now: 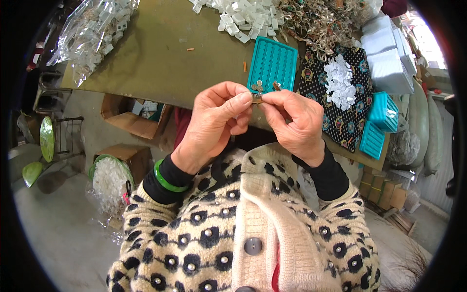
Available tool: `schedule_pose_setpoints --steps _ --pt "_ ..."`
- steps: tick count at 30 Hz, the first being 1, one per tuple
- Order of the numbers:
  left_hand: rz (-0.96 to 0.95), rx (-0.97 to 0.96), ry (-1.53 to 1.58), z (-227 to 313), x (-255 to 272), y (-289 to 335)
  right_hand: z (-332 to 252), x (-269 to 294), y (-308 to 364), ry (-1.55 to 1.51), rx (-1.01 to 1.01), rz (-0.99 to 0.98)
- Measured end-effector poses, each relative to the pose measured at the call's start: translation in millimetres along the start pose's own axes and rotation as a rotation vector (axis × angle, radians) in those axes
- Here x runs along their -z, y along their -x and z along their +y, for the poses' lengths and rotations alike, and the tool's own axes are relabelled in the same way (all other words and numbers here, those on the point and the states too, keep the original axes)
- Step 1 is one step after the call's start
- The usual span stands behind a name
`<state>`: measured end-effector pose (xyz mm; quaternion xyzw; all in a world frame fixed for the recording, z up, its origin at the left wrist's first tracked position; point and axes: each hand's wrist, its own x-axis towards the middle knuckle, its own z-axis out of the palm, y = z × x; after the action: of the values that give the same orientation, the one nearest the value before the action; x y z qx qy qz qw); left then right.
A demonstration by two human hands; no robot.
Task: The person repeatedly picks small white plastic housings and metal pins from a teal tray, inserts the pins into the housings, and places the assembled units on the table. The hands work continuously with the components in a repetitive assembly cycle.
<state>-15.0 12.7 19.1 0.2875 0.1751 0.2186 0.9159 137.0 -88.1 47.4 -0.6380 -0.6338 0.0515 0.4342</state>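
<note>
My left hand (210,117), with a green bangle (168,177) at its wrist, pinches a small brown-and-metal piece (257,99) between thumb and index finger. From the other side my right hand (299,124) grips the same piece in its fingertips. The fingers hide most of it, so its exact kind cannot be told. Just beyond the hands lies a teal tray (272,58) with rows of small hollows. At its near end sit several small round metallic pieces (258,86) and a small brown bit (277,86).
Clear bags of small plastic pieces (99,36) lie far left, loose white pieces (248,19) at the back. White flakes (340,80) rest on a patterned cloth (357,104) at right, beside stacked teal trays (382,112). A cardboard box (129,117) stands below the table's left edge.
</note>
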Motion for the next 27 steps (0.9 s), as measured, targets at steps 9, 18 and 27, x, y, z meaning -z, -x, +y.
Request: schedule_pose_setpoints --steps 9,18,27 --pt "-0.282 0.244 0.393 -0.2 10.4 2.4 -13.4 15.6 -3.2 -0.349 -0.257 -0.168" --pt "-0.303 0.148 0.214 8.4 -2.4 11.7 -12.2 12.5 -4.5 -1.191 -0.635 -0.176" --pt "-0.035 -0.121 -0.498 37.7 -8.9 -15.5 -7.1 8.8 -5.9 -0.461 -0.16 -0.008"
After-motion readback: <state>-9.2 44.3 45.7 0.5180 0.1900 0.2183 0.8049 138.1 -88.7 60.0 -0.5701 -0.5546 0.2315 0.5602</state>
